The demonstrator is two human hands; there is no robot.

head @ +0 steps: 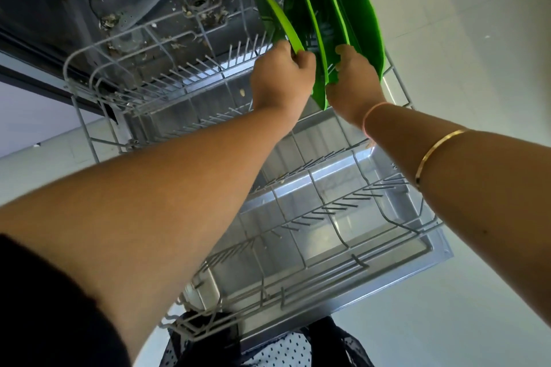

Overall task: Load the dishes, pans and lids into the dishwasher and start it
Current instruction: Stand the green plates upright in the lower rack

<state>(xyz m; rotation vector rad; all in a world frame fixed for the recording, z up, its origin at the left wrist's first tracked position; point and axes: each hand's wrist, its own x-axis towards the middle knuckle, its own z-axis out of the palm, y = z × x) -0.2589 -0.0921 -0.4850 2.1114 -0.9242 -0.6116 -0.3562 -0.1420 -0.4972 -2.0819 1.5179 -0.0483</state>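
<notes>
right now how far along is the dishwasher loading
Early. Done: the rightmost green plate stands on edge at the far end of the rack. In hand: the left hand grips the leftmost green plate, the right hand a middle green plate. Left: most of the rack is bare, no pans or lids show, and the door lies open, so it isn't started.

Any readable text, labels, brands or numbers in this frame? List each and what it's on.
None legible.
Faint dark marks on one round green plastic plate, standing in the grey wire dishwasher rack: too blurred to read.
</notes>
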